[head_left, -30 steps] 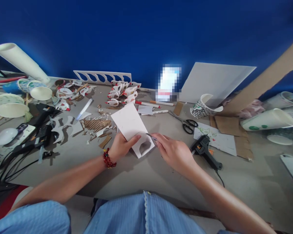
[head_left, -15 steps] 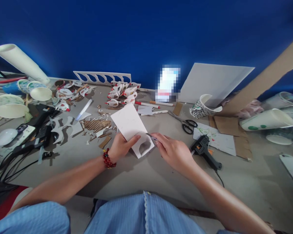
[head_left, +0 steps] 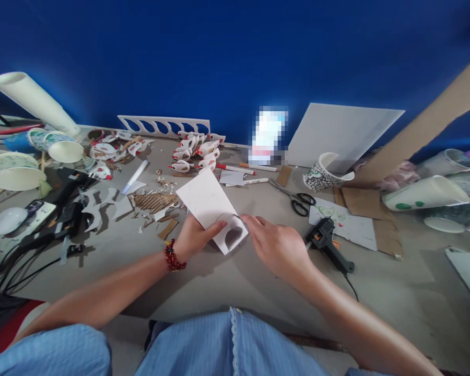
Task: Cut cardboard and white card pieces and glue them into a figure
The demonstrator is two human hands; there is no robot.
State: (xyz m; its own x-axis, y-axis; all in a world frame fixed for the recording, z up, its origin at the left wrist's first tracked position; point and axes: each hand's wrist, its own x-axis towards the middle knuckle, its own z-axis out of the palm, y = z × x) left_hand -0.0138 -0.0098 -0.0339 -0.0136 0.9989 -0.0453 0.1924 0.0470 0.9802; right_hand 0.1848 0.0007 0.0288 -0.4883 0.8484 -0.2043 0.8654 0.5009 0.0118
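Observation:
My left hand (head_left: 198, 235) is closed on the lower left edge of a white foam board (head_left: 203, 196), thumb on top. The board is tilted above the table and has an oval cut-out near its lower right corner. A thin curved line runs around the upper side of that opening. My right hand (head_left: 278, 243) pinches a slim craft knife (head_left: 239, 218), its dark tip at the board's right edge just above the cut-out. Most of the knife is hidden by my fingers.
Small white bird shapes (head_left: 199, 149) with red tips stand behind the board. Cardboard scraps (head_left: 152, 202) lie left. Scissors (head_left: 301, 202), a hot glue gun (head_left: 331, 243) and a patterned paper cup (head_left: 325, 175) are right. Cables and a power strip (head_left: 39, 219) sit far left.
My right hand has shifted slightly left and turned, hiding more of the knife. The piece over the cut-out appears slightly shifted, while my left hand keeps its grip.

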